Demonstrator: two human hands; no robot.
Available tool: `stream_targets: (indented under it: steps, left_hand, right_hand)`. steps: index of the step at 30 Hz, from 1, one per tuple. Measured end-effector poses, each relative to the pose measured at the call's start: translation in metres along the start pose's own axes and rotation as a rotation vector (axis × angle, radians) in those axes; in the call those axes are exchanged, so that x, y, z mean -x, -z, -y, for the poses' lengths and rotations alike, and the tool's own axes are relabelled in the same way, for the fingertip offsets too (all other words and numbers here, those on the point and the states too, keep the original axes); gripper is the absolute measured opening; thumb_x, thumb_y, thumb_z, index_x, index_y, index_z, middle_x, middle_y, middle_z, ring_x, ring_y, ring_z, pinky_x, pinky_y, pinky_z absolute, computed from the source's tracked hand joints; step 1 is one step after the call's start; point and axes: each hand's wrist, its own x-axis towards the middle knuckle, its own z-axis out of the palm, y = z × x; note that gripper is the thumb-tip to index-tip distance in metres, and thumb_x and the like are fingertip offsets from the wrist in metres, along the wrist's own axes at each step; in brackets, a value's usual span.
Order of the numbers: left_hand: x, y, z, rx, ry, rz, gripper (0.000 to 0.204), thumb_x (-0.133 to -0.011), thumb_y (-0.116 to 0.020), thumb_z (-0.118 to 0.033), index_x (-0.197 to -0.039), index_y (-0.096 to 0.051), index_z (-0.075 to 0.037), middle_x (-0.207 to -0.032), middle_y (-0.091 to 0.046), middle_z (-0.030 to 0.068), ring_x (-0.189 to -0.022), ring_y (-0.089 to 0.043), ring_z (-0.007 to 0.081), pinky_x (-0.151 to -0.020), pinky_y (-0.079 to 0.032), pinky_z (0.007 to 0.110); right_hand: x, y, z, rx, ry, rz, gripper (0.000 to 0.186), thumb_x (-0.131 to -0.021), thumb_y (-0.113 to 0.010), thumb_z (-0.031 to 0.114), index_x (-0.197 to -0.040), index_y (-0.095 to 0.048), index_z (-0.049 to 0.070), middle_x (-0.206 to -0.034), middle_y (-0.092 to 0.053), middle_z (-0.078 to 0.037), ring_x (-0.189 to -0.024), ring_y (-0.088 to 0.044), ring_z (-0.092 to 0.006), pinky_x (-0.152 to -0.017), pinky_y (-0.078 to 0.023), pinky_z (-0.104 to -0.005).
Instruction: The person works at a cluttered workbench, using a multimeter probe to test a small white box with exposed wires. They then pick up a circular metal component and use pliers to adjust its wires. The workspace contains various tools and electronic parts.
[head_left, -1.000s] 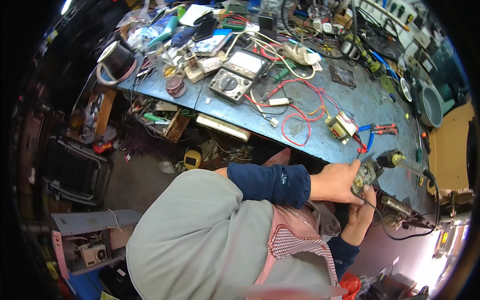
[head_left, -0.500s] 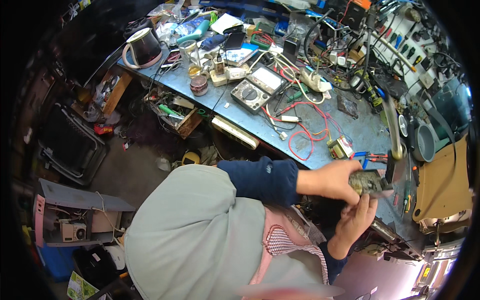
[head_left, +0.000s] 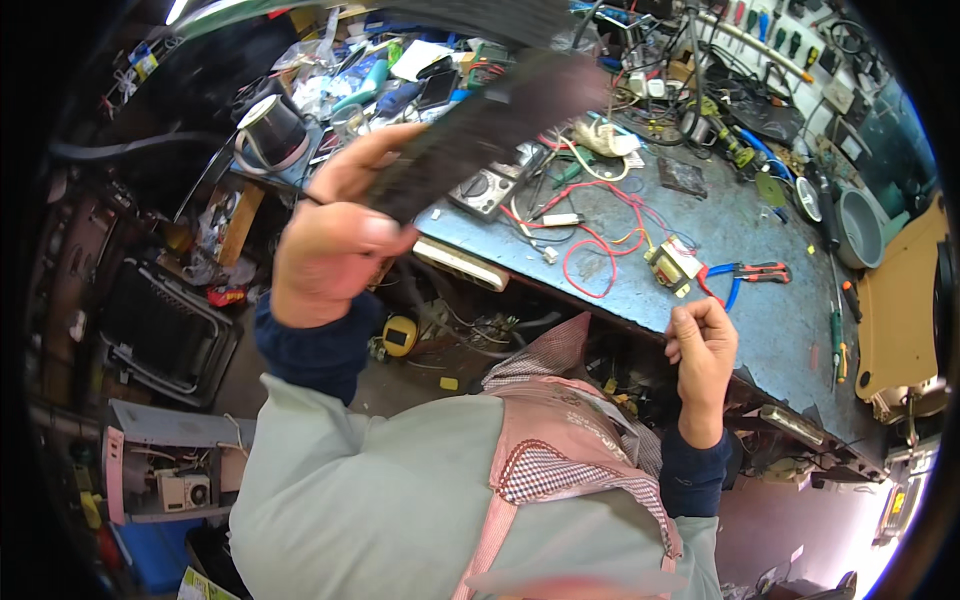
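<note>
High on the left and close to the camera, my left hand (head_left: 335, 245) grips a long, dark object (head_left: 480, 135), smeared by motion, so its kind does not show. It slants up to the right and covers part of the bench and a meter. My right hand (head_left: 703, 345) hangs at the front edge of the blue bench (head_left: 790, 350), fingers curled in with thumb against forefinger. Whatever they hold, if anything, is hidden. Just beyond it lie blue-and-red-handled pliers (head_left: 750, 272) and a small transformer (head_left: 672, 268) with red wires.
An analog multimeter (head_left: 485, 188) with red leads lies mid-bench, partly covered. A kettle (head_left: 272, 135) stands at the left end amid clutter. Toward the right are a grey bowl (head_left: 858, 228), a tan board (head_left: 903, 310) and screwdrivers (head_left: 838, 345). Another dark, blurred shape (head_left: 440, 22) crosses the top.
Both hands were together at the right, holding a small, dark, block-like part. They are now apart: my left hand has risen leftward with the dark object, while my right stays near the bench edge.
</note>
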Motion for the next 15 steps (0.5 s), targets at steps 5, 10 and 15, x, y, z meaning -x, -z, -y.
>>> stream_targets:
  steps: [5, 10, 15]
  left_hand:
    - [0.055, 0.068, -0.015, -0.191, -0.208, -0.416, 0.083, -0.077, -0.078, -0.014, -0.153, -0.053, 0.01, -0.114, -0.069, 0.0098, -0.069, -0.053, 0.0088, -0.056, -0.039, 0.022]
    - [0.086, 0.138, 0.016, -0.323, -0.179, -0.871, 0.055, -0.083, -0.079, -0.008, -0.137, -0.067, -0.004, -0.098, -0.067, -0.0037, -0.069, -0.052, 0.0043, -0.056, -0.036, 0.021]
    - [0.072, 0.219, 0.076, -0.395, -0.099, -1.085, 0.03, -0.082, -0.085, -0.011, -0.11, -0.073, -0.011, -0.089, -0.067, -0.0069, -0.064, -0.051, 0.0026, -0.052, -0.034, 0.021]
  right_hand:
    - [-0.02, 0.037, -0.031, 0.041, -0.01, -0.039, 0.018, -0.108, -0.076, 0.017, -0.095, -0.066, 0.009, -0.078, -0.068, 0.001, -0.057, -0.055, -0.0028, -0.05, -0.039, -0.0189]
    - [-0.037, 0.067, -0.055, 0.046, -0.008, -0.115, 0.02, -0.109, -0.074, 0.019, -0.095, -0.065, 0.008, -0.078, -0.066, 0.001, -0.057, -0.052, -0.0028, -0.051, -0.038, -0.0194]
    - [-0.049, 0.1, -0.074, 0.125, 0.002, -0.219, 0.022, -0.109, -0.075, 0.02, -0.092, -0.065, 0.009, -0.077, -0.064, 0.001, -0.057, -0.051, -0.003, -0.051, -0.037, -0.0191]
